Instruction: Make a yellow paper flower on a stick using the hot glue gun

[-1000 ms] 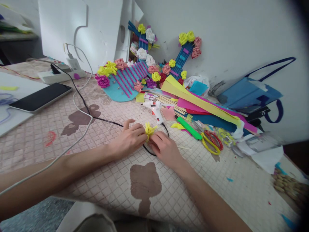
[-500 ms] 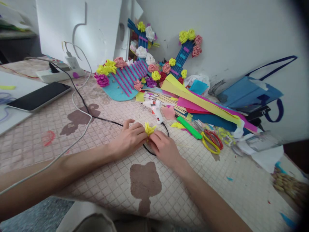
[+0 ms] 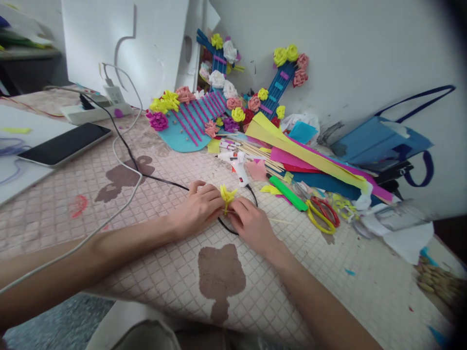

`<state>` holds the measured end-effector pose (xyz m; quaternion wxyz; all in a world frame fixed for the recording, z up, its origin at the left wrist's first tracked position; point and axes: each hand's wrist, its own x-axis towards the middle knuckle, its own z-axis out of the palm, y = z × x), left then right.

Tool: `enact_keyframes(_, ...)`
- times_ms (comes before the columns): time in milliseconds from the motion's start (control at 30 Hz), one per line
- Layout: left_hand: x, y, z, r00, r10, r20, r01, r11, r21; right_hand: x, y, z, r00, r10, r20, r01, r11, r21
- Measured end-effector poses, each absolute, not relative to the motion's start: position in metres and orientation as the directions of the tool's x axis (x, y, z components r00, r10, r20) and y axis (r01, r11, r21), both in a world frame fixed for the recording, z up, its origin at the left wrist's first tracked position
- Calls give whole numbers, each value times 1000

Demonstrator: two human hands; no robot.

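Observation:
A small yellow paper flower (image 3: 228, 194) is held between my two hands, low over the tablecloth. My left hand (image 3: 200, 206) pinches at its left side, the fingers closed and partly hiding the base. From the other side my right hand (image 3: 251, 221) grips the flower's base with closed fingertips. A thin pale stick (image 3: 280, 221) shows to the right of my right hand; whether it is held I cannot tell. Just beyond the flower lies a white hot glue gun (image 3: 239, 167), its black cord running under my hands.
A green-handled cutter (image 3: 288, 193) and scissors (image 3: 319, 221) lie to the right. Behind are wooden sticks (image 3: 260, 154), coloured paper strips (image 3: 306, 153) and a blue cardboard guitar (image 3: 186, 129) with paper flowers. At left are a phone (image 3: 65, 143), power strip (image 3: 97, 113) and white cable (image 3: 126, 201).
The whole view has shifted slightly to the right. Both hands stay at the flower, which now shows a little more of its stem between the fingertips.

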<state>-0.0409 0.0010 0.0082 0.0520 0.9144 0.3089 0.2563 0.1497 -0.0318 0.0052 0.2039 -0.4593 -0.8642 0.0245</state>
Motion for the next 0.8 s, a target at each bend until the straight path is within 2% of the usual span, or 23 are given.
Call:
enact_keyframes(367, -38, 1, 6, 636, 639, 433, 546, -769, 333, 150, -32, 5, -490, 809, 325, 774, 575, -266)
enact_keyframes(800, -39, 1, 7, 643, 636, 428, 539, -772, 338, 150, -33, 5, -452, 826, 336, 770, 551, -320)
